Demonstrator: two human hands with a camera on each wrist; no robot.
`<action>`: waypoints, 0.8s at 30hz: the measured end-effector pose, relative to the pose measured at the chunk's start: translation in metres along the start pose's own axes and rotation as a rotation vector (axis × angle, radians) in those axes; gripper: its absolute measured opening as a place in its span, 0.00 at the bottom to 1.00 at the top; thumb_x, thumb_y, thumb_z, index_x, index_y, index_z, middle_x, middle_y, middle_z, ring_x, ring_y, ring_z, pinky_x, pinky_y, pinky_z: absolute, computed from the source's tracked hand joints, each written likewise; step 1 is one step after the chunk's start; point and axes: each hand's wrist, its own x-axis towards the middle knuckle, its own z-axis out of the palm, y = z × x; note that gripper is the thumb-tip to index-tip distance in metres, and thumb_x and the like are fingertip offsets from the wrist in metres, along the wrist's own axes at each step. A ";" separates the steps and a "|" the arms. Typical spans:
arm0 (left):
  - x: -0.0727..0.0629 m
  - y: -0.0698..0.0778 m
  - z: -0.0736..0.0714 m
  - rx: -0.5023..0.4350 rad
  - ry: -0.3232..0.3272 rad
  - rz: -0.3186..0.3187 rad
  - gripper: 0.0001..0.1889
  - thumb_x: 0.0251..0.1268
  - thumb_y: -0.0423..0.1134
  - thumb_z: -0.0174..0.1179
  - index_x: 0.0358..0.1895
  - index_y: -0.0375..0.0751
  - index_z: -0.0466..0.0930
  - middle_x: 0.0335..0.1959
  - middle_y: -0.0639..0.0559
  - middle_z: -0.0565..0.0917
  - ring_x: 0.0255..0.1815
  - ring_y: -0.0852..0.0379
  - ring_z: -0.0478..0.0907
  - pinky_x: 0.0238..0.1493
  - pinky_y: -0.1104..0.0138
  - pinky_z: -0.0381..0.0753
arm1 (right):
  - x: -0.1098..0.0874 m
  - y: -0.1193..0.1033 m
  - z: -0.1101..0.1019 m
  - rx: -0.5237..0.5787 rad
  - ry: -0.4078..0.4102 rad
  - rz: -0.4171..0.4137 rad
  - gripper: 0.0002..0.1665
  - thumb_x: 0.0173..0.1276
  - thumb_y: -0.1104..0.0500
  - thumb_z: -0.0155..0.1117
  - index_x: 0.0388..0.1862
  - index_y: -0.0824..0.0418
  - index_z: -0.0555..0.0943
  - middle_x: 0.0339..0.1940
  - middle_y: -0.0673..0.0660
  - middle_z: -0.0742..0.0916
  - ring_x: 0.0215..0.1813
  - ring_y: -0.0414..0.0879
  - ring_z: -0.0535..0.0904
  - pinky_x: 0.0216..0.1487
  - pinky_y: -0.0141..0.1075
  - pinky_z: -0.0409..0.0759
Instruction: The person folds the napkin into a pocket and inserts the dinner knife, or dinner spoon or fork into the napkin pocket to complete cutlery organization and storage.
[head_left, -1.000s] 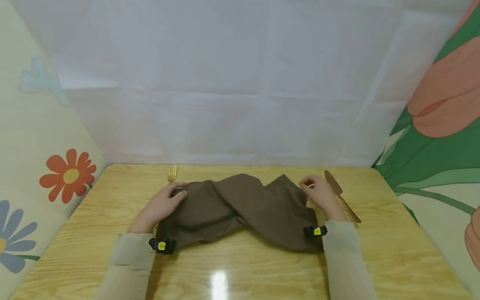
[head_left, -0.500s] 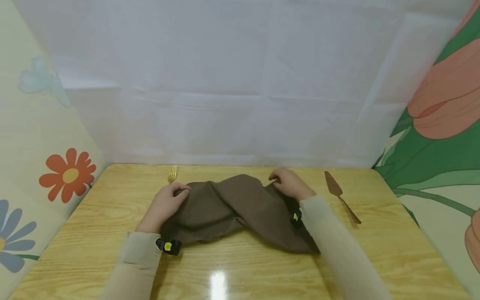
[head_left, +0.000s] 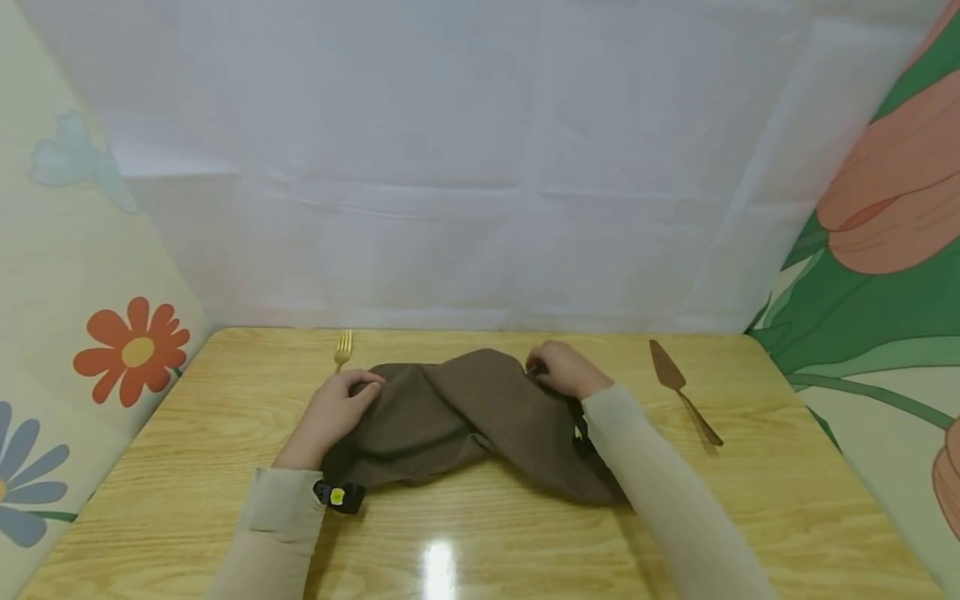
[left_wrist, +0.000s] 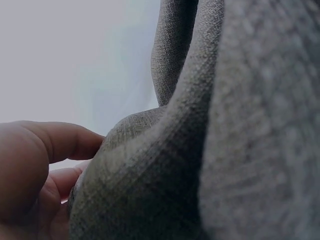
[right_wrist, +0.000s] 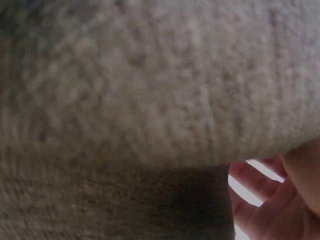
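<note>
From my end: brown cloth [head_left: 450, 417] lies crumpled in a wide band across the mid of the surface [head_left: 480, 550], roughly parallel to the far edge, w/ a twisted fold near its middle. L hand [head_left: 330, 410] pinches its far L side, thumb and fingers either side of the fabric; R hand [head_left: 566, 368] has its fingers curled on the far margin, R of centre, pinching a bit. Hands are well apart, cloth between. R wrist cam is mostly fabric, so I can't tell exactly how much that grip has.

Gold fork [head_left: 343, 347] is by the far edge, toward the far L corner, its handle lost behind the L hand. Cake server [head_left: 666, 367] lies R of the cloth, tip toward the far edge, nearer the far R corner.

Risks, imo: pinches look shallow, so a hard tug could slip the fabric free. Uneven pull btwn hands could tighten the twist. Fork's so close to the L hand that a sweep that way might drag it or nudge it off the far edge. Black wrist strap [head_left: 339, 497] could snag the near folds, too.

Brands/labels: none I can read; yellow patch on the strap's too small to make out.
</note>
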 end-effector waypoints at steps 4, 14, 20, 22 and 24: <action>-0.001 -0.001 -0.001 0.000 0.010 0.008 0.15 0.79 0.37 0.52 0.56 0.31 0.82 0.60 0.30 0.79 0.63 0.30 0.73 0.62 0.40 0.71 | 0.001 0.000 0.002 -0.012 0.013 0.014 0.08 0.67 0.72 0.64 0.44 0.68 0.84 0.42 0.63 0.87 0.49 0.58 0.82 0.56 0.48 0.80; 0.000 -0.001 -0.004 -0.019 0.038 -0.009 0.23 0.84 0.47 0.46 0.51 0.32 0.85 0.55 0.33 0.83 0.51 0.41 0.79 0.54 0.47 0.75 | -0.004 0.003 0.005 0.007 0.039 0.126 0.06 0.71 0.70 0.59 0.38 0.67 0.84 0.38 0.60 0.85 0.45 0.56 0.81 0.52 0.48 0.80; -0.004 0.003 -0.008 -0.036 0.011 -0.010 0.21 0.79 0.49 0.54 0.40 0.35 0.88 0.45 0.40 0.86 0.38 0.48 0.77 0.42 0.56 0.76 | -0.009 0.003 -0.003 0.148 0.160 0.269 0.08 0.76 0.67 0.54 0.45 0.67 0.81 0.44 0.62 0.85 0.47 0.56 0.81 0.51 0.49 0.80; -0.006 0.004 -0.011 -0.045 -0.025 -0.023 0.18 0.76 0.48 0.60 0.38 0.36 0.89 0.41 0.44 0.86 0.34 0.52 0.74 0.37 0.60 0.74 | -0.012 0.000 -0.010 0.189 0.209 0.309 0.09 0.78 0.66 0.52 0.49 0.67 0.79 0.47 0.64 0.84 0.48 0.57 0.81 0.51 0.50 0.79; -0.008 0.006 -0.013 -0.045 -0.065 -0.030 0.15 0.72 0.47 0.64 0.36 0.39 0.90 0.39 0.47 0.86 0.33 0.54 0.72 0.36 0.62 0.73 | -0.013 -0.002 -0.017 0.210 0.267 0.353 0.10 0.80 0.64 0.50 0.52 0.66 0.76 0.48 0.65 0.84 0.49 0.59 0.81 0.51 0.52 0.78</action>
